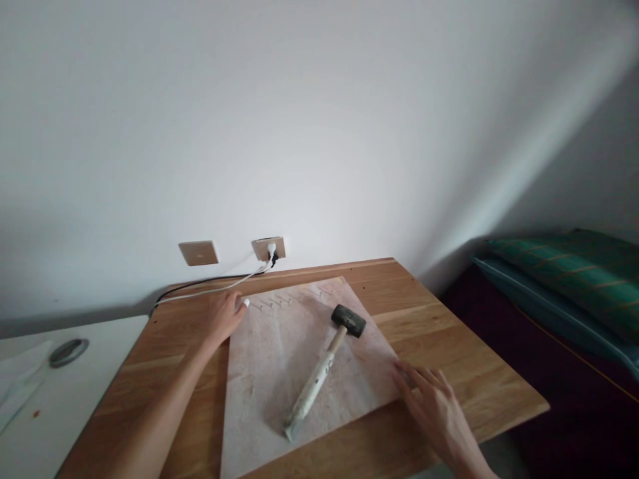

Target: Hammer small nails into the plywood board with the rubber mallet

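Observation:
A pale wooden board lies at a slant on the wooden tabletop. My left hand grips its back left edge, with something white on the thumb tip. At the front right corner my right hand holds the board, fingers along the edge. A mallet with a black head and a worn, white-coated handle rests diagonally on the board, untouched by either hand. Several thin nails stand in a row near the board's back edge.
The wooden table meets the wall behind. White and black cables run from a wall socket across its back left. A white surface with a grey roll of tape adjoins on the left. Cushions lie at right.

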`<state>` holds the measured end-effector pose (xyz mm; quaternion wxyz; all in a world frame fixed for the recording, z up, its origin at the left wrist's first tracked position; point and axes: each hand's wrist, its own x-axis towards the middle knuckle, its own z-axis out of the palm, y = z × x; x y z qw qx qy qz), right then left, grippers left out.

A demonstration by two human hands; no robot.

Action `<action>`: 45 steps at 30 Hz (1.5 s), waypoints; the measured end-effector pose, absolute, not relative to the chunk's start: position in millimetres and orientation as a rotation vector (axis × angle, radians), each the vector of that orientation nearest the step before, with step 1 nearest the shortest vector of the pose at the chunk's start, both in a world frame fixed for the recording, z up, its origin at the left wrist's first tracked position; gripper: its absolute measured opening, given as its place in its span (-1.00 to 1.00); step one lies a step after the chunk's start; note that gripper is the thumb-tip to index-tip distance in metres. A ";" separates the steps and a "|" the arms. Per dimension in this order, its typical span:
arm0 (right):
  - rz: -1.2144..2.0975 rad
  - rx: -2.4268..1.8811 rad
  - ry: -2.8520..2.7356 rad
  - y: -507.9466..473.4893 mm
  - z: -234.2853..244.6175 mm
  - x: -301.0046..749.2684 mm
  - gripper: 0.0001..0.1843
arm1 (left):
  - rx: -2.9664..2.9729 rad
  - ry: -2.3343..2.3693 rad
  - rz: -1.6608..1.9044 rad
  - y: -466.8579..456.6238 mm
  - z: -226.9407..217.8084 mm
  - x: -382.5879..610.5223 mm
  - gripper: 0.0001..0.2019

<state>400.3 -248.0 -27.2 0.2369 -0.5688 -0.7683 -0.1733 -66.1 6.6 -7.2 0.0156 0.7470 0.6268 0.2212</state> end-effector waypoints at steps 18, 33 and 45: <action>0.157 -1.897 -2.084 -61.4 83.0 297.1 -0.78 | 2.450 1.367 0.493 -3.3 35.8 -65.0 -0.58; 0.250 -2.180 -2.526 3.3 77.9 244.3 -0.61 | 2.481 1.365 0.537 -2.1 36.1 -67.8 -0.78; 0.540 -1.731 -2.744 -12.8 86.5 228.4 -0.65 | 2.461 1.333 0.663 -0.9 25.2 -66.5 -0.72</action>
